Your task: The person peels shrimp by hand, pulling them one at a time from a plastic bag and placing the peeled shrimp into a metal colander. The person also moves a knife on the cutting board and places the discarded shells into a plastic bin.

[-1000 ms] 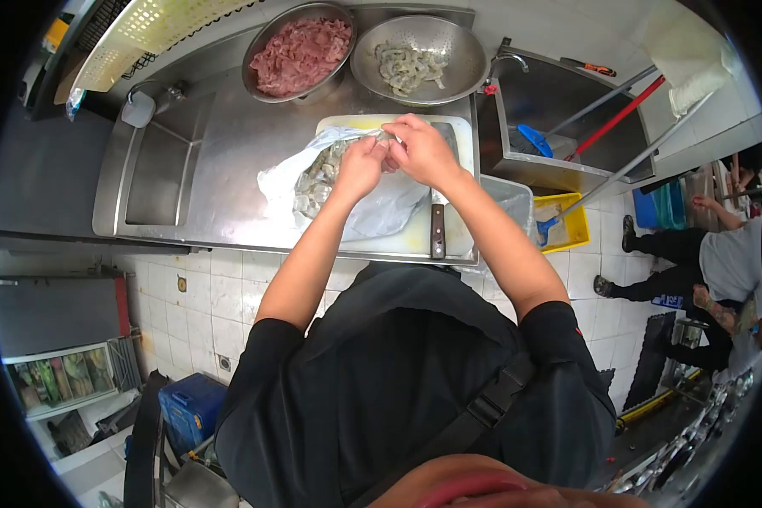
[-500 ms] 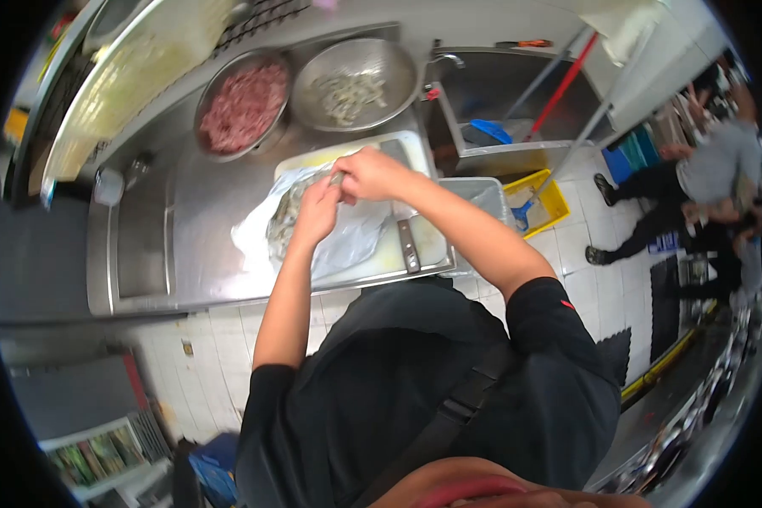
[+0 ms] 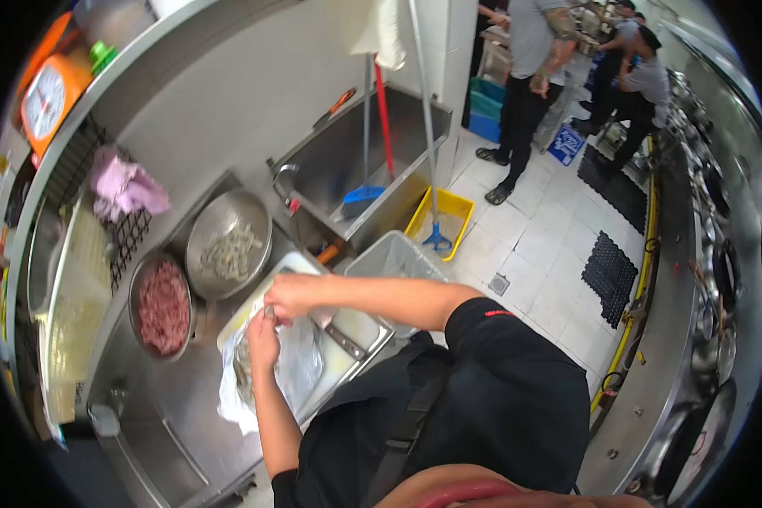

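Note:
My left hand (image 3: 264, 340) and my right hand (image 3: 291, 296) meet above a white plastic bag (image 3: 303, 362), fingers pinched together around a small greyish shrimp (image 3: 269, 312). Inside the open bag lie more grey shrimp (image 3: 244, 372), partly hidden by my left hand and forearm. Under the bag is a white cutting board (image 3: 300, 264). A knife (image 3: 345, 341) with a dark riveted handle rests on the board, to the right of my hands. Beyond the board, pale shrimp pieces (image 3: 231, 251) sit in a metal bowl (image 3: 261, 222).
A bowl of raw pinkish meat (image 3: 162, 306) stands left of the shrimp bowl. Beyond the counter are a sink (image 3: 313, 157) with long-handled tools, a clear bin (image 3: 398, 258) and a yellow bucket (image 3: 463, 205). Co-workers (image 3: 529, 85) stand farther off. A shelf with an orange scale (image 3: 46, 102) overhangs the left.
My view has swung to the right, showing more of the aisle and co-workers. My hands stay pinched together over the bag.

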Tool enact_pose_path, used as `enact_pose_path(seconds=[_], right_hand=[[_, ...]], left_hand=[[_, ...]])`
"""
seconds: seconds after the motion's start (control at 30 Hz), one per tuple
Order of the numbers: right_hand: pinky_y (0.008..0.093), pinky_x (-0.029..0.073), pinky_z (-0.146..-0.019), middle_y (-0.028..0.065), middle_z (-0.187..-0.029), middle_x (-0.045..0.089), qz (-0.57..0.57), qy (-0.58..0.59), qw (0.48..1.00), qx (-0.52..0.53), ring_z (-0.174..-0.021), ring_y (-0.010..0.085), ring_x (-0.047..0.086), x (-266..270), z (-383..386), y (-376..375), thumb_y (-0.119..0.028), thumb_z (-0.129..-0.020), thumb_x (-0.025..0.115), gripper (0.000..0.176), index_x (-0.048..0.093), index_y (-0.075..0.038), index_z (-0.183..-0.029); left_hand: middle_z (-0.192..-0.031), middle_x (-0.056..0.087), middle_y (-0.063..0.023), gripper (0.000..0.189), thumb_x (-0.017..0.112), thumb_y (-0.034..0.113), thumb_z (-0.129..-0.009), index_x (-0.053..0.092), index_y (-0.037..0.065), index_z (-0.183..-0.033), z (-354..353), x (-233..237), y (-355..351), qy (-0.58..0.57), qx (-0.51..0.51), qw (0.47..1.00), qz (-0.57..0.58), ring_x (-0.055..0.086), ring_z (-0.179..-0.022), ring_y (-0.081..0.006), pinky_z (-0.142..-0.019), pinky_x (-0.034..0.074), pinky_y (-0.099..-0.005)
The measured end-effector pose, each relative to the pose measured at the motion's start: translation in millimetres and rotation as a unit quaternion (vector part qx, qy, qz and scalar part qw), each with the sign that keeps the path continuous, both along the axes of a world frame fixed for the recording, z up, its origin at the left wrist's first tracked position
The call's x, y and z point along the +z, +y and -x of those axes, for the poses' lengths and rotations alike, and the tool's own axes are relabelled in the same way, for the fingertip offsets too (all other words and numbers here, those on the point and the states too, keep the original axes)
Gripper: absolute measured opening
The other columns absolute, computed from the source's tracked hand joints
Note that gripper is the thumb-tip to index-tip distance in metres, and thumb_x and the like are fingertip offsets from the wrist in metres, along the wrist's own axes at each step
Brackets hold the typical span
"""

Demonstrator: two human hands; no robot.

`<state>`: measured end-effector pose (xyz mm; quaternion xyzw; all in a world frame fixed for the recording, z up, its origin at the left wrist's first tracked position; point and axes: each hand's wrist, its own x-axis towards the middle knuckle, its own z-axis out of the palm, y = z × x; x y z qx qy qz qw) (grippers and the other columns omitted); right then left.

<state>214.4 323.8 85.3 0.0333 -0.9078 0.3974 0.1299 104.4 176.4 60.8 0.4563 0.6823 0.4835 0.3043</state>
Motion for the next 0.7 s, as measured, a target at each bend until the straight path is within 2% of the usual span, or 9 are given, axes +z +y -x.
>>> enact_pose_path(seconds=[0.17, 0.3, 0.37, 0.43, 0.5, 0.57, 0.6, 0.67, 0.7], right_hand=[[0.0386, 0.051, -0.059, 0.0088, -0.059, 0.065, -0.029, 0.008, 0.997, -0.069, -0.059, 0.0298, 0.064, 0, -12, 1, -0.010, -0.068, 0.058, 0.009, 0.066, -0.006, -0.066], [0.0394, 0.051, -0.060, 0.0100, -0.061, 0.065, -0.024, 0.004, 0.996, -0.084, -0.062, 0.0307, 0.064, 5, -16, 3, -0.012, -0.070, 0.057, 0.011, 0.066, -0.005, -0.069], [0.0394, 0.051, -0.061, 0.0103, -0.062, 0.065, -0.024, 0.011, 0.996, -0.082, -0.063, 0.0311, 0.064, 7, -18, 4, -0.012, -0.071, 0.057, 0.012, 0.067, -0.005, -0.072], [0.0376, 0.052, -0.060, 0.0123, -0.065, 0.066, -0.033, 0.079, 0.993, -0.081, -0.061, 0.0285, 0.066, 2, -12, 10, -0.009, -0.072, 0.056, 0.014, 0.067, -0.003, -0.078], [0.0313, 0.055, -0.054, 0.0120, -0.070, 0.067, 0.206, 0.021, 0.976, -0.060, -0.059, 0.0175, 0.069, -4, -9, 17, -0.002, -0.080, 0.051, 0.015, 0.065, 0.001, -0.085], [0.0306, 0.056, -0.053, 0.0095, -0.073, 0.067, 0.336, 0.030, 0.941, -0.034, -0.060, 0.0179, 0.069, -25, 2, 25, 0.000, -0.086, 0.049, 0.015, 0.063, 0.002, -0.088], [0.0311, 0.056, -0.054, 0.0094, -0.073, 0.067, 0.358, 0.025, 0.932, -0.053, -0.062, 0.0181, 0.069, -23, 0, 24, 0.000, -0.088, 0.050, 0.014, 0.063, 0.002, -0.089], [0.0311, 0.056, -0.056, 0.0096, -0.073, 0.067, 0.326, -0.004, 0.939, -0.108, -0.065, 0.0185, 0.070, -37, 8, 25, 0.001, -0.087, 0.051, 0.013, 0.063, 0.001, -0.092], [0.0307, 0.057, -0.061, 0.0105, -0.075, 0.068, 0.251, 0.025, 0.963, -0.096, -0.067, 0.0178, 0.070, -38, 7, 25, 0.001, -0.084, 0.051, 0.017, 0.064, 0.001, -0.095]], left_hand=[[-0.077, 0.065, -0.0087, 0.032, 0.041, 0.023, -0.093, 0.062, -0.002, -0.089, 2, -19, 14, -0.021, -0.021, 0.999, -0.022, 0.062, -0.071, -0.0175, -0.070, 0.049, -0.0314], [-0.078, 0.065, -0.0096, 0.030, 0.040, 0.019, -0.090, 0.061, -0.003, -0.090, -8, -4, 14, -0.047, -0.025, 0.998, -0.030, 0.063, -0.071, -0.0196, -0.072, 0.050, -0.0331], [-0.079, 0.066, -0.0096, 0.029, 0.041, 0.019, -0.090, 0.061, -0.002, -0.091, -16, 15, 10, 0.036, -0.033, 0.999, -0.005, 0.063, -0.075, -0.0199, -0.073, 0.048, -0.0333], [-0.079, 0.065, -0.0103, 0.029, 0.041, 0.020, -0.091, 0.061, -0.001, -0.091, -13, 9, 7, 0.042, -0.026, 0.998, -0.029, 0.062, -0.076, -0.0200, -0.073, 0.047, -0.0333], [-0.080, 0.065, -0.0123, 0.029, 0.042, 0.022, -0.092, 0.062, 0.000, -0.094, -13, 11, 4, 0.099, 0.000, 0.994, -0.040, 0.060, -0.076, -0.0202, -0.073, 0.046, -0.0336], [-0.083, 0.064, -0.0148, 0.029, 0.043, 0.023, -0.093, 0.062, 0.002, -0.101, -18, 11, 8, 0.124, 0.043, 0.989, -0.065, 0.058, -0.075, -0.0215, -0.072, 0.045, -0.0345], [-0.085, 0.063, -0.0143, 0.030, 0.043, 0.023, -0.094, 0.060, 0.002, -0.105, -12, 4, 9, 0.141, 0.048, 0.988, -0.032, 0.057, -0.076, -0.0215, -0.073, 0.045, -0.0345], [-0.089, 0.063, -0.0128, 0.030, 0.042, 0.020, -0.094, 0.059, 0.001, -0.109, -15, -5, 16, 0.155, 0.060, 0.983, -0.079, 0.057, -0.080, -0.0196, -0.074, 0.045, -0.0319], [-0.087, 0.064, -0.0119, 0.029, 0.043, 0.018, -0.093, 0.058, -0.001, -0.109, -14, -10, 18, 0.102, 0.073, 0.990, -0.068, 0.058, -0.080, -0.0185, -0.075, 0.046, -0.0315]])
